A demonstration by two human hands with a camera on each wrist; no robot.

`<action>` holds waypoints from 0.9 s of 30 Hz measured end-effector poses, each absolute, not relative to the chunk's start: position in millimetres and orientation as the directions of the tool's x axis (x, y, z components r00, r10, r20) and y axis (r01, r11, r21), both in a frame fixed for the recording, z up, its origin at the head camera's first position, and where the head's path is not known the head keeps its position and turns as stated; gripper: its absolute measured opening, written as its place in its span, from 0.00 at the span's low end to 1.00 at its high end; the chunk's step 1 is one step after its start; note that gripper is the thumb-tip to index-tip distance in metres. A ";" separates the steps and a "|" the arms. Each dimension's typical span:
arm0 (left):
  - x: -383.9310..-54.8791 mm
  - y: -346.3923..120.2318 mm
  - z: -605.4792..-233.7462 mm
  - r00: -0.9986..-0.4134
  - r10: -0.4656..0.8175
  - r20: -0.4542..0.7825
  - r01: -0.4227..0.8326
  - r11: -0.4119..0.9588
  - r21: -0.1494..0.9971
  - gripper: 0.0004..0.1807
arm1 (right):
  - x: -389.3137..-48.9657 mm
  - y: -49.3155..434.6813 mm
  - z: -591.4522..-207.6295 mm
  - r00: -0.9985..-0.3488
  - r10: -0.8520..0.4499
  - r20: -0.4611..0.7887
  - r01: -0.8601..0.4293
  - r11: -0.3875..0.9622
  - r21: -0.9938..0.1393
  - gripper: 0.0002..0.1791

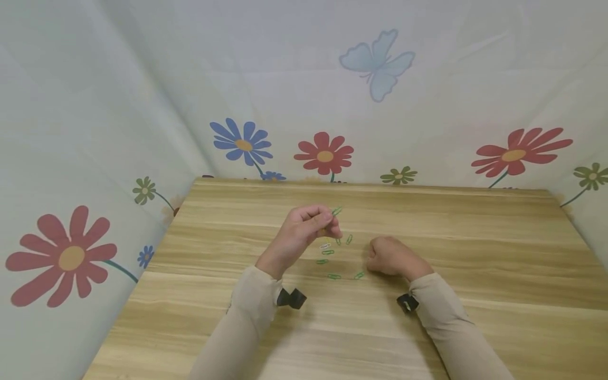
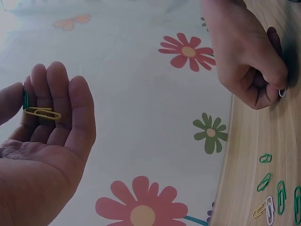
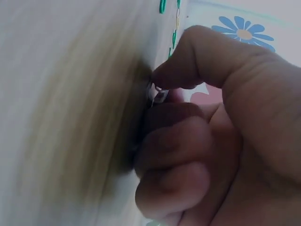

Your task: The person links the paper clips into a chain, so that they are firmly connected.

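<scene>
My left hand point(image 1: 304, 228), raised above the table, pinches a green paper clip point(image 2: 26, 100) between thumb and forefinger. A yellow paper clip point(image 2: 44, 113) lies across the inner side of its curled fingers, meeting the green one; whether they are linked I cannot tell. Down at the tabletop, my right hand point(image 1: 393, 257) has its fingers curled and pinches a white paper clip point(image 2: 282, 92), mostly hidden by the fingertips. Between the hands, several green paper clips point(image 1: 328, 252) lie scattered on the wood, with another white paper clip point(image 2: 269, 210) and a yellow one point(image 2: 259, 210) among them.
The wood-grain table point(image 1: 513, 248) reaches back to a pale curtain point(image 1: 285, 63) printed with flowers and a butterfly. Black camera mounts point(image 1: 297, 298) sit at both wrists. One green clip point(image 1: 359, 275) lies close to the right hand.
</scene>
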State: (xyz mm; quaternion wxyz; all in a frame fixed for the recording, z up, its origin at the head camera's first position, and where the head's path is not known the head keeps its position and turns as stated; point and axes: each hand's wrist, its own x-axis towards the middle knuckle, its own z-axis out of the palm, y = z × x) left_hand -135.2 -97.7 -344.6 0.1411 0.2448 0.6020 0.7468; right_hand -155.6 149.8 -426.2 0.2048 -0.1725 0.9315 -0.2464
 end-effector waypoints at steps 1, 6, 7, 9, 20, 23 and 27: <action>-135.3 -97.7 -345.0 -0.841 0.505 0.194 0.083 -0.235 0.969 0.10 | -155.5 150.6 -426.1 -0.853 -0.435 -0.289 -0.229 0.809 -0.541 0.07; -135.9 -97.9 -346.6 -0.840 0.504 0.201 0.087 -0.241 0.967 0.10 | -156.1 156.4 -422.3 -0.825 -0.506 -0.252 -0.214 0.692 -0.689 0.08; -136.2 -97.8 -347.1 -0.838 0.505 0.204 0.088 -0.243 0.966 0.10 | -156.9 157.5 -421.2 -0.824 -0.514 -0.238 -0.201 0.658 -0.726 0.07; -136.5 -97.5 -348.1 -0.836 0.507 0.208 0.092 -0.245 0.965 0.10 | -157.9 158.7 -417.4 -0.827 -0.522 -0.208 -0.165 0.580 -0.798 0.05; -137.4 -95.2 -348.3 -0.843 0.496 0.208 0.136 -0.178 0.975 0.12 | -150.0 152.6 -378.4 -0.901 -0.432 0.027 -0.141 0.233 -0.962 0.12; -137.5 -93.4 -348.9 -0.843 0.493 0.216 0.164 -0.147 0.976 0.13 | -143.9 151.8 -368.9 -0.907 -0.419 0.040 -0.115 0.156 -0.981 0.09; -137.2 -91.1 -349.1 -0.847 0.485 0.215 0.197 -0.090 0.976 0.12 | -135.5 151.9 -356.9 -0.901 -0.429 0.058 -0.086 0.046 -0.995 0.10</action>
